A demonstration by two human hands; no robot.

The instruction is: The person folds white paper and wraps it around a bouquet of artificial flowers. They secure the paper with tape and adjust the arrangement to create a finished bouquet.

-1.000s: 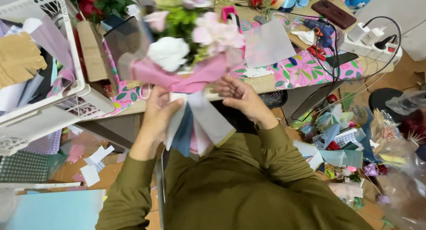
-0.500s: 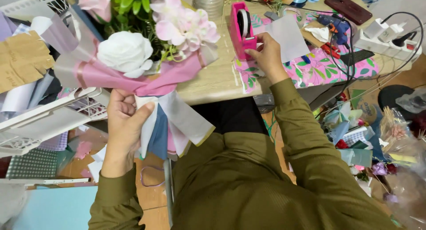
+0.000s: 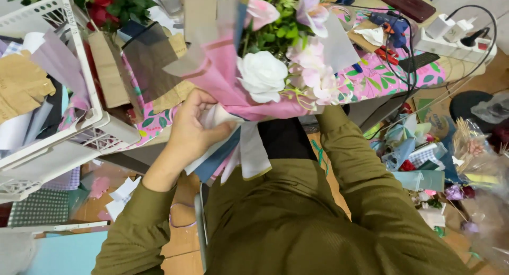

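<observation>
Notably, right hand behind bouquet (image 3: 265, 79).

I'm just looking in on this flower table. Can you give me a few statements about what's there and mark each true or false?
1. The left hand grips the bouquet at its wrapped neck. True.
2. The bouquet's big white rose sits in blue wrapping. False: the wrapping around it is pink.
3. A white plastic basket of paper sheets stands at the left. True.
4. The right hand is plainly seen cutting a ribbon. False: it is hidden behind the bouquet.
</observation>
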